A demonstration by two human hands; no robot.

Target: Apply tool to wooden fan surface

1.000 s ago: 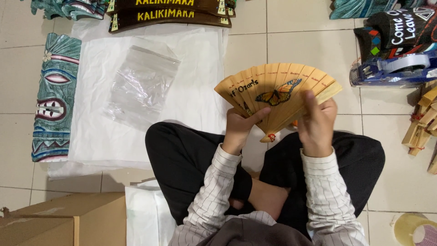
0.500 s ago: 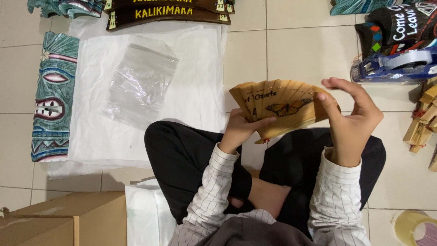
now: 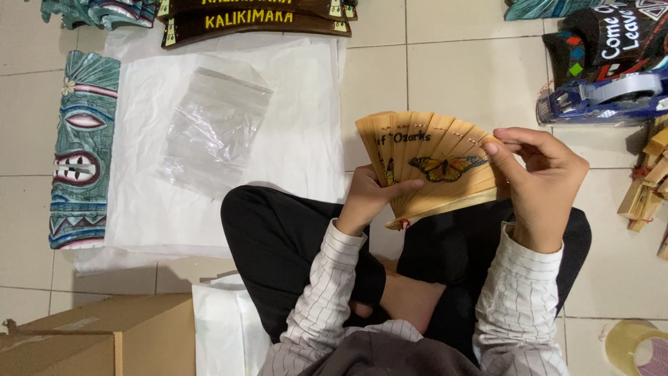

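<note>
A wooden folding fan (image 3: 435, 163) with a painted orange butterfly is held half spread above my crossed legs. My left hand (image 3: 371, 198) grips its slats near the pivot, thumb laid across the front. At the fan's right edge my right hand (image 3: 546, 184) pinches the outer slats with bent fingers. A small red bit hangs below the pivot. On the floor to the left a clear plastic zip bag (image 3: 212, 129) lies on a white sheet (image 3: 306, 104).
A carved teal mask plaque (image 3: 83, 150) lies at the far left. Dark wooden signs (image 3: 257, 17) sit along the top. A blue tape dispenser (image 3: 602, 97) and wooden pieces (image 3: 647, 188) are at the right, a cardboard box (image 3: 97, 341) at bottom left, a tape roll (image 3: 637, 345) at bottom right.
The fan has gone from fully spread to partly folded. My right hand has shifted from the base to the right outer slats, pushing them leftward.
</note>
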